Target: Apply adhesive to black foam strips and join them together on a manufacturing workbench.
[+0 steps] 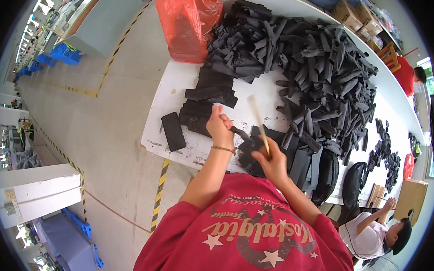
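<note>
My left hand (220, 127) is closed around one end of a black fabric strip (240, 133), which stretches toward my right hand. A thin pale stick (261, 126) is gripped in my right hand (272, 163), slanting up and away over the table; its far end is blurred. Beneath and between my hands lie more dark fabric pieces (249, 156). Just beyond my left hand, stacked black strips (196, 114) rest on the white table (160, 106). Whether the stick touches the held strip is unclear.
A black phone (173, 131) lies at the table's left edge. Heaped black fabric pieces (328, 77) cover the far right, beside a red plastic bag (188, 28). Black bags (354, 183) stand at the right. Another person in white (369, 233) works at the lower right.
</note>
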`<action>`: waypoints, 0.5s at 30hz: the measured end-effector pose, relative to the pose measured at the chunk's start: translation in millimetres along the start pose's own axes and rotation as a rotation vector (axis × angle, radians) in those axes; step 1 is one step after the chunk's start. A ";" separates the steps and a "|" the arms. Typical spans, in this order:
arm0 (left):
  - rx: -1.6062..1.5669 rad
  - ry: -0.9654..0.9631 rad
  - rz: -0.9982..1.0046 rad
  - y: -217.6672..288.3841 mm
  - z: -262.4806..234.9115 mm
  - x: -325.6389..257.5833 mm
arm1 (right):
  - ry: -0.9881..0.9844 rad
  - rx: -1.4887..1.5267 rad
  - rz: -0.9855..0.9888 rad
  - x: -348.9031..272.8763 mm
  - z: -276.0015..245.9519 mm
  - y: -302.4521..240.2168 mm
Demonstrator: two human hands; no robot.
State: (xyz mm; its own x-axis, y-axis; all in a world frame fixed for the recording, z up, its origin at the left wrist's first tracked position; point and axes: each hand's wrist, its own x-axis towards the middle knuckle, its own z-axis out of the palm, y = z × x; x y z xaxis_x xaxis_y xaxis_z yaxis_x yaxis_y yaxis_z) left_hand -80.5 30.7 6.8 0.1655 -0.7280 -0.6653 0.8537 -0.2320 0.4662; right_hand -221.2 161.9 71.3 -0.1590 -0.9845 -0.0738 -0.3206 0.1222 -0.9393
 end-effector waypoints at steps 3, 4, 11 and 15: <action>0.141 0.006 0.010 -10.0 4.4 -18.6 | 0.109 0.039 -0.189 40.2 19.9 9.6; 0.142 0.009 0.019 -9.0 8.0 -20.3 | 0.069 0.143 -0.065 46.9 19.7 11.5; 0.974 -0.870 -0.289 -9.1 -0.8 -54.1 | 0.181 0.155 -0.008 76.9 -3.8 13.9; 0.906 -0.929 -0.169 -31.5 4.6 -84.5 | 0.547 0.190 -0.026 98.5 -31.4 14.4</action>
State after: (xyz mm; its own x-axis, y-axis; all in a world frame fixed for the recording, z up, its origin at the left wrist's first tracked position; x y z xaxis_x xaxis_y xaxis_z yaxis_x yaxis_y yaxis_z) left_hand -123.7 96.5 51.0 -0.6216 -0.7333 -0.2754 0.1365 -0.4476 0.8837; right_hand -270.8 70.6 61.0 -0.6287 -0.7728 0.0870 -0.1662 0.0241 -0.9858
